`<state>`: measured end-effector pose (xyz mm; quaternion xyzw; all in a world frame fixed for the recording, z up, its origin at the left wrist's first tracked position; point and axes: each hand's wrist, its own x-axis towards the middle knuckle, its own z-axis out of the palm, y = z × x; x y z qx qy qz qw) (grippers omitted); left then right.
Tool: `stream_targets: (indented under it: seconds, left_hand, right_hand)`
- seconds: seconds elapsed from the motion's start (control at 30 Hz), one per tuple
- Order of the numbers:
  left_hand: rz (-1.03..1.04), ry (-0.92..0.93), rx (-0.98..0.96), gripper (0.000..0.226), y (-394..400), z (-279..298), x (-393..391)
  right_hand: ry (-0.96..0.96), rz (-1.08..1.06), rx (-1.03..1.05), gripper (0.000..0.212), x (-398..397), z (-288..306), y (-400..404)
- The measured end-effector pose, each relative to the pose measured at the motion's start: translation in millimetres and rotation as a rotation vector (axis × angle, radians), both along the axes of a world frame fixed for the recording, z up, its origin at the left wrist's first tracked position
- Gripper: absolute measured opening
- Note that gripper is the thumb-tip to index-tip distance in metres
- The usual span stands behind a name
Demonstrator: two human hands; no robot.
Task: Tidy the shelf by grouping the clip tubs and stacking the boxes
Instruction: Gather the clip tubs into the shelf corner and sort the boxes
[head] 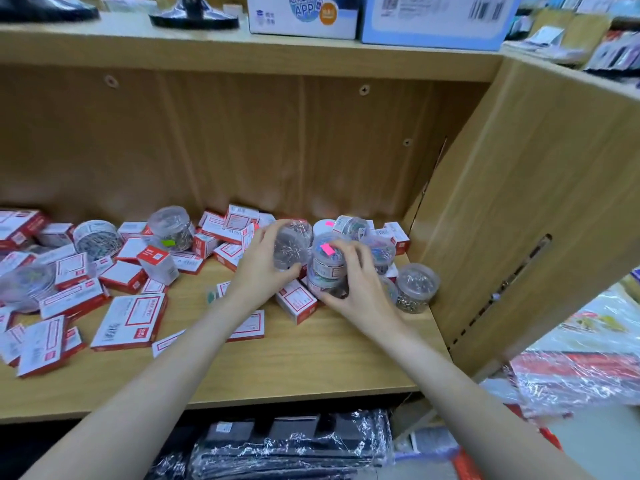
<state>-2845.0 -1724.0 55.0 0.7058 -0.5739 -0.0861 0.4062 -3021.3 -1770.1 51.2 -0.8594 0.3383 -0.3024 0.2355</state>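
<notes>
Left hand (260, 268) curled round a clear tub (290, 244) of silver clips, tipped on its side, just above the wooden shelf (294, 362). Right hand (353, 285) wrapped round a stack of tubs (327, 268), pink sticker on top. More tubs (417, 287) close by on the right, near the side wall. Two other tubs (171, 227) far off to the left. Red and white boxes (130, 322) scattered flat all over the shelf.

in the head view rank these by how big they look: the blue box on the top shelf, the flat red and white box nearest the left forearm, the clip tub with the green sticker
1. blue box, cropped by the frame
2. flat red and white box
3. clip tub with the green sticker

The flat box lies nearer the camera, so its lead over the tub is unsure.
</notes>
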Motion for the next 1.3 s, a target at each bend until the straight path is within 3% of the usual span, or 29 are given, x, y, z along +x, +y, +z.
stream_targets:
  seconds: [0.23,0.4,0.5,0.57,0.73,1.0,1.13,1.3]
  left_hand:
    - [0.132,0.214,-0.122,0.062,15.4,7.1,7.4]
    - [0.161,0.242,-0.117,0.060,43.3,13.4,17.4]
    - [0.154,0.359,-0.095,0.043,61.2,20.7,28.7]
    - [0.169,0.398,-0.064,0.035,71.8,25.5,40.8]
    - [0.317,0.442,-0.101,0.056,109.2,31.5,87.9]
    - [0.517,0.308,-0.293,0.039,209.2,34.2,214.9]
    - [0.699,0.189,-0.337,0.076,266.9,31.5,304.8]
    - [0.847,0.196,-0.083,0.092,335.5,5.8,396.6]
  right_hand:
    - [0.035,-0.036,0.040,0.069,12.5,-0.3,-0.3]
    - [-0.129,-0.007,-0.025,0.060,19.1,10.4,1.2]
    - [-0.274,0.012,0.089,0.063,38.6,27.6,5.4]
    - [-0.240,0.087,0.084,0.063,54.6,40.4,11.0]
    - [-0.131,0.268,-0.079,0.062,106.3,56.8,33.1]
    - [-0.119,0.491,-0.089,0.063,257.3,60.5,92.6]
    - [-0.149,0.554,-0.015,0.062,355.4,52.7,137.4]
    - [-0.165,0.593,0.158,0.064,455.7,42.5,192.8]
